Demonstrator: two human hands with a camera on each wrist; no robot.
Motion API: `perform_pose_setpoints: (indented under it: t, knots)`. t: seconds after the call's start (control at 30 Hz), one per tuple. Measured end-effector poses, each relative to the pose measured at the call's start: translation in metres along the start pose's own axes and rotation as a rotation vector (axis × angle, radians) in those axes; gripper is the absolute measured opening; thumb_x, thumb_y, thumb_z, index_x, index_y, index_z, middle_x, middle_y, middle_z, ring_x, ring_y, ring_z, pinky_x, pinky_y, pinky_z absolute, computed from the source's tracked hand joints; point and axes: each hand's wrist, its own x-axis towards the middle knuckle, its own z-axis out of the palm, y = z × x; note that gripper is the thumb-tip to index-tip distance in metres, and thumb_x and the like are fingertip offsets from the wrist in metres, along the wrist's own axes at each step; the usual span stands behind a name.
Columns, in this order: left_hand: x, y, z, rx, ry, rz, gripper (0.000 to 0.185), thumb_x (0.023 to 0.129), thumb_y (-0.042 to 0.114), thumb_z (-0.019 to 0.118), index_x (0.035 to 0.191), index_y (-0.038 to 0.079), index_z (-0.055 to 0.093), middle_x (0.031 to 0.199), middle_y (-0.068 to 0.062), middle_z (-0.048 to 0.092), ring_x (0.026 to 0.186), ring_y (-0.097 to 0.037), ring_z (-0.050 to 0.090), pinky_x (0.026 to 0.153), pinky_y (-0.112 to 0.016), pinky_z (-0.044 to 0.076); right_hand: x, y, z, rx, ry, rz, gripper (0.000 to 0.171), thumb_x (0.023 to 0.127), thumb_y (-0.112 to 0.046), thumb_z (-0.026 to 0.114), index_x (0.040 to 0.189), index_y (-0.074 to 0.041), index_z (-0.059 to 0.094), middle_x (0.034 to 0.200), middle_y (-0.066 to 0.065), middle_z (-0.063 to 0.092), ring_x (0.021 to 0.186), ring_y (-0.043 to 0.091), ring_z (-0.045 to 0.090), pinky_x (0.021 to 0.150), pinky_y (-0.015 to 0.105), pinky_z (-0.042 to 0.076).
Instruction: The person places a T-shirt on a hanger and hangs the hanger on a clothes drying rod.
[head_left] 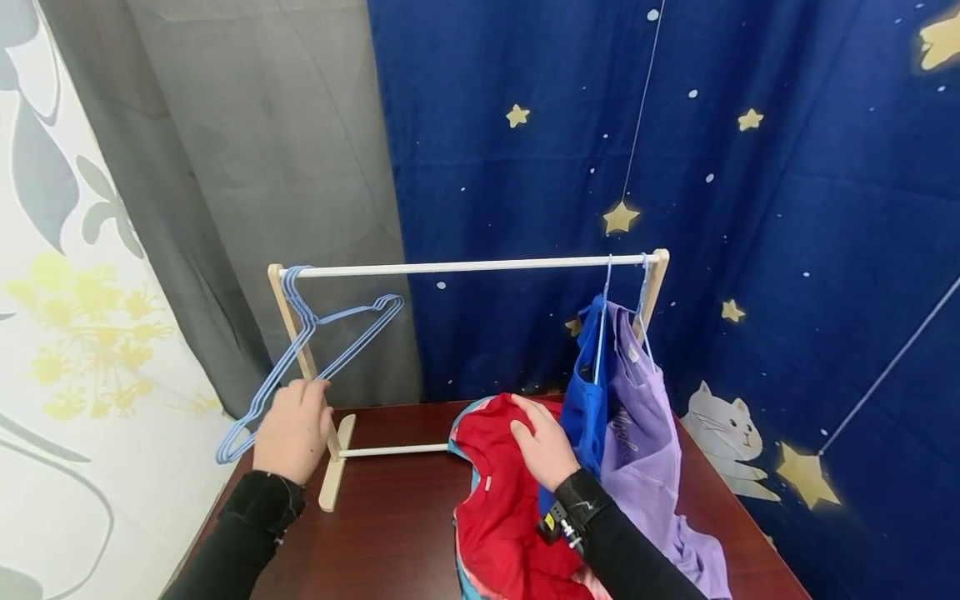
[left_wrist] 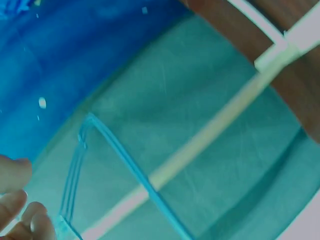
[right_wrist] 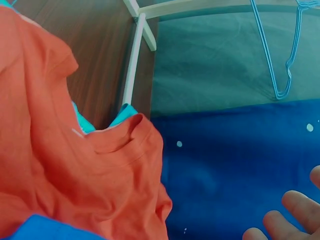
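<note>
L hand (head_left: 292,431) reaches to the bunch of light-blue wire hangers (head_left: 318,350) hung at the left end of the white rail on the small wooden rack (head_left: 465,267); fingers curl at the hangers' lower wires, actual grip can't tell. R hand (head_left: 546,450) lies flat, fingers relaxed, on the red cotton t-shirt (head_left: 502,500) heaped on the dark wood table (head_left: 390,533), shirt under and in front of the fingertips. Blue top (head_left: 587,408) and purple top (head_left: 645,433) hang just right of them.

Soft red cloth shirt (head_left: 498,492), glossy dark wood table (head_left: 390,533), thin blue wire hangers (head_left: 315,350).
</note>
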Motion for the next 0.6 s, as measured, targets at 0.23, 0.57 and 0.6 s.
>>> perform_pose_setpoints:
  t: [0.23,0.57,0.6]
  knots:
    - [0.011,-0.026,-0.013,0.082,0.048,-0.085,0.041,0.076,-0.006,0.076,0.112,-0.003,0.055,0.098,-0.023,0.051,0.087,-0.047,0.053,0.059,-0.059,0.047,-0.001,0.005,-0.001,0.011,0.017,0.04,0.043,0.103,-0.02,0.056,0.146,-0.015,0.054,0.147,0.007,0.053,0.135,0.031,0.049,0.107,0.054,0.04]
    - [0.009,-0.044,-0.02,0.103,-0.04,-0.229,0.032,0.081,-0.006,0.068,0.103,-0.005,0.045,0.09,-0.023,0.042,0.079,-0.045,0.047,0.051,-0.057,0.042,0.001,0.008,-0.011,0.037,0.076,0.012,0.039,0.103,-0.017,0.056,0.141,-0.011,0.058,0.14,0.011,0.057,0.124,0.034,0.057,0.1,0.051,0.047]
    - [0.009,-0.045,-0.02,0.104,-0.04,-0.23,0.029,0.083,-0.006,0.066,0.103,-0.006,0.045,0.089,-0.024,0.042,0.078,-0.046,0.048,0.052,-0.058,0.042,0.0,0.009,-0.012,0.038,0.078,0.011,0.038,0.103,-0.017,0.056,0.141,-0.01,0.058,0.14,0.011,0.057,0.124,0.034,0.057,0.1,0.051,0.046]
